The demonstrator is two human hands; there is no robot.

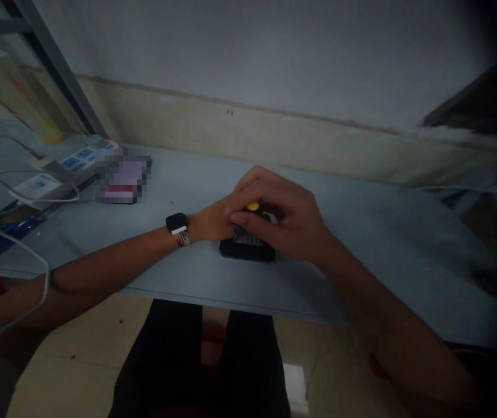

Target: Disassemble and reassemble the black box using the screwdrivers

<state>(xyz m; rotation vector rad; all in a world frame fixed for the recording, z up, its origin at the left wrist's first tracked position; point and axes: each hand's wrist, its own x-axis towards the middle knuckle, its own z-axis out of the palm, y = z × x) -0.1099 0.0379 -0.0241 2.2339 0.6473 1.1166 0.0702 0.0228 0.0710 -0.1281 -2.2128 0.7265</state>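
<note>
A small black device (247, 248) with a label and a yellow part (252, 206) on top sits on the pale blue table (362, 244) near its front edge. My right hand (283, 217) curls over it, fingers closed around its top. My left hand (211, 220) lies behind the right one, touching the device from the left; its fingers are hidden. A black watch (177, 223) with a colourful strap is on my left wrist.
At the far left stand white power strips (63, 165) with blue switches, a looping white cable (13, 197) and a small blurred box (122, 179). A metal frame leg (57, 64) rises at the back left. A wall runs behind the table.
</note>
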